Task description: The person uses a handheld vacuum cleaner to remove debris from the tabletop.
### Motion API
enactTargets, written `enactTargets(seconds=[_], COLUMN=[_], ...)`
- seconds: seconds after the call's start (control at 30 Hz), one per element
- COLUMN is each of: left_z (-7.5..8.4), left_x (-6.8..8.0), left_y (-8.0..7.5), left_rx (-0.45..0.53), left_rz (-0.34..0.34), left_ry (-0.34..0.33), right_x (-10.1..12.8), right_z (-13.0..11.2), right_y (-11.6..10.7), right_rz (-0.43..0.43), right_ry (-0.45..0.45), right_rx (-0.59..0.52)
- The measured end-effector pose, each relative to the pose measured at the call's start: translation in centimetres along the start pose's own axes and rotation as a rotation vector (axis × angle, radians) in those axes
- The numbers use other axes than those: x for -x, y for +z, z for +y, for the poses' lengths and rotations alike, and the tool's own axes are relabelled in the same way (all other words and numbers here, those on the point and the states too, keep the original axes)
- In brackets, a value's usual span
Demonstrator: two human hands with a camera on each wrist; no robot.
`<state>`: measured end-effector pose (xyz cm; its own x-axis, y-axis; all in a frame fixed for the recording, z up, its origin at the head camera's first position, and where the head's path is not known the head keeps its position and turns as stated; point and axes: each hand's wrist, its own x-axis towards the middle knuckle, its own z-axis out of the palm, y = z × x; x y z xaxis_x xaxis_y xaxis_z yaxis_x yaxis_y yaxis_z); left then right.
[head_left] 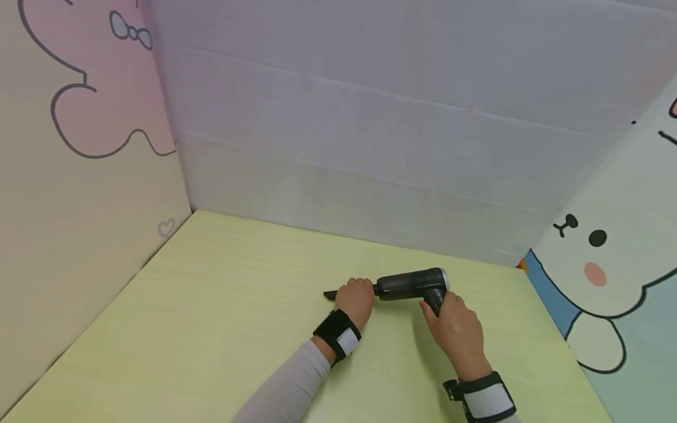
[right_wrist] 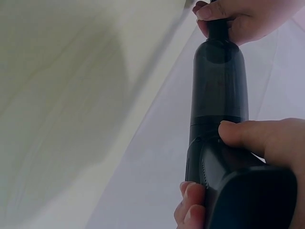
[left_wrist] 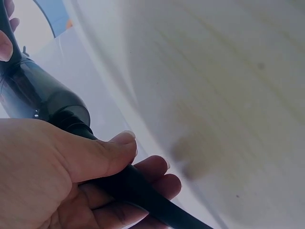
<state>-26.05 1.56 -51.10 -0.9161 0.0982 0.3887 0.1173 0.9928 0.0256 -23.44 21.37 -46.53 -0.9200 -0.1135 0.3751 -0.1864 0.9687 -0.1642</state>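
A black handheld vacuum cleaner [head_left: 404, 286] with a smoky see-through barrel [right_wrist: 219, 86] is held above the table, its body pointing left in the head view. My right hand [head_left: 459, 332] grips its handle [head_left: 435, 301], thumb lying along the body in the right wrist view. At the front end, my left hand [head_left: 355, 301] holds the narrow black nozzle [left_wrist: 138, 191] between thumb and curled fingers. The nozzle's flat tip [head_left: 330, 295] sticks out to the left past that hand. Nozzle and barrel meet just beyond the left thumb in the left wrist view.
A pale yellow-green table [head_left: 211, 305] lies under both hands. Behind it rises a plain whitish wall panel [head_left: 338, 129]. Side panels with cartoon drawings stand at the left [head_left: 95, 194] and right [head_left: 624, 258]. Each wrist wears a black strap.
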Motion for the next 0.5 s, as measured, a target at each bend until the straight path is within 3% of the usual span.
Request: enactTargets(seconds=[0.5], left_z=[-0.01], left_x=[0.73], left_y=[-0.16], left_rx=[0.024], left_rz=[-0.022], left_ry=[-0.018], right_x=[0.37], right_z=[0.06], right_y=[0.03], right_rz=[-0.019], right_ry=[0.000], right_rx=[0.002])
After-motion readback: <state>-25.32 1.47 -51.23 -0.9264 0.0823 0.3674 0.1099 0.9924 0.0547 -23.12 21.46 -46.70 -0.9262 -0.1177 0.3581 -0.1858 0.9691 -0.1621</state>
